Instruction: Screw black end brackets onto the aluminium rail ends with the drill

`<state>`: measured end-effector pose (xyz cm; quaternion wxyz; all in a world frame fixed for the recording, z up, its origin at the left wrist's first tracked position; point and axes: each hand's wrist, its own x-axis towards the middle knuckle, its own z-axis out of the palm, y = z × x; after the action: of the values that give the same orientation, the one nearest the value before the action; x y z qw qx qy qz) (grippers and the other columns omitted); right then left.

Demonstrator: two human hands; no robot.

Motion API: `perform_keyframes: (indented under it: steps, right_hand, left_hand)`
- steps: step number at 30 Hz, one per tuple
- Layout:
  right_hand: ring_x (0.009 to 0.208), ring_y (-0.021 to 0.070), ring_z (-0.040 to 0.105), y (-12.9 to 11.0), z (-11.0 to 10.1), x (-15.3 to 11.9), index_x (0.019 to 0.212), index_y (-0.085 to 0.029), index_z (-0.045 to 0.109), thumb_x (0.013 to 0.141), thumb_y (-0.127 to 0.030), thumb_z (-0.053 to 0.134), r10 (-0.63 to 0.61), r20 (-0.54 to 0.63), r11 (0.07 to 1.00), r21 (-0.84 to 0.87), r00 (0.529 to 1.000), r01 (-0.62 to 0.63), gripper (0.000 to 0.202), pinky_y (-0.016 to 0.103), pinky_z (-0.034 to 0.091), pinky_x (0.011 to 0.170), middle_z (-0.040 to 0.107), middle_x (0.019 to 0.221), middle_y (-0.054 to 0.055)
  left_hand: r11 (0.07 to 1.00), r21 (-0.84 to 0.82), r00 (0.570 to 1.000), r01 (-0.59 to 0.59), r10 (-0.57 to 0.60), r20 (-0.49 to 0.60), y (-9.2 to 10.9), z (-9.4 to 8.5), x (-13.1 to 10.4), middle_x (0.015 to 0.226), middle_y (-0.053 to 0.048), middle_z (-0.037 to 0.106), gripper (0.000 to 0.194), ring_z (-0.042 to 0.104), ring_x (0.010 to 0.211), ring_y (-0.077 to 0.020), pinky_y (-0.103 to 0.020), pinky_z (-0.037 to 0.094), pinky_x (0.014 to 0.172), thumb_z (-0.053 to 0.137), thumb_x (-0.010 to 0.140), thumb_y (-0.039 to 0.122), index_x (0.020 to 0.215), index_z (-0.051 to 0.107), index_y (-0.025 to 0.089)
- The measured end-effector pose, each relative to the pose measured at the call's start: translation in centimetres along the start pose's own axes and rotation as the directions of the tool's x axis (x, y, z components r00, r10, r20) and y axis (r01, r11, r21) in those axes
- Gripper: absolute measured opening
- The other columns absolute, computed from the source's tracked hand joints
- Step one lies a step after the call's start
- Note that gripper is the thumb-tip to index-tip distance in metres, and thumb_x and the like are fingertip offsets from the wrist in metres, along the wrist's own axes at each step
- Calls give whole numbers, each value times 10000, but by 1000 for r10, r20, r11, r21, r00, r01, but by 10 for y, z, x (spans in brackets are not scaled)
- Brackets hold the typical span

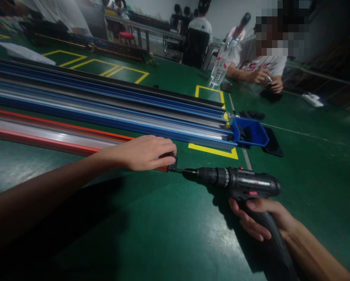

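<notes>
My left hand [147,153] is closed over the right end of a long red metal profile [60,136], which lies on the green table. A small black end cap [172,164] shows at that end, just below my fingertips. In my right hand [258,222] is a black cordless drill [247,183], its handle wrapped by the fingers. The drill points left, level with the profile, and its long thin bit [186,171] reaches to the end cap. Whether a screw sits at the tip is too small to tell.
Several blue and black profiles [119,113] lie side by side behind the red one. A blue bin [261,136] with small dark parts stands at their right ends. Plastic bottles [220,66] stand farther back, near a seated person [259,66] handling a small object.
</notes>
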<state>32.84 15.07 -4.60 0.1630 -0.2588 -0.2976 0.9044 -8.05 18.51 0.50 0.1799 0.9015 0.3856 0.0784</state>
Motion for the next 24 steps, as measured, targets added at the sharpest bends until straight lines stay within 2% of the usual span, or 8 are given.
perform_keyframes:
  steps: [13, 24]
  right_hand:
    - [385, 27, 494, 2, -6, 0, 1108, -64, 736, 937, -291, 645, -26, 54, 999, -22, 998, 28, 299, 191, 562, 493, 686, 810, 59]
    - [391, 32, 521, 1, -5, 0, 1104, -77, 744, 946, -324, 665, -31, 38, 998, -48, 999, 33, 303, 189, 561, 483, 687, 802, 57]
  left_hand:
    - [1000, 3, 1000, -1, 1, -5, -1, 1, 1, 1075, -44, 678, 340, 621, 976, -210, -325, 420, 843, 408, 1066, 464, 1091, 648, 224]
    - [1000, 7, 1000, -2, 2, -17, -1, 1, 0, 1064, -42, 683, 347, 626, 966, -212, -324, 422, 840, 397, 1065, 469, 1080, 646, 228]
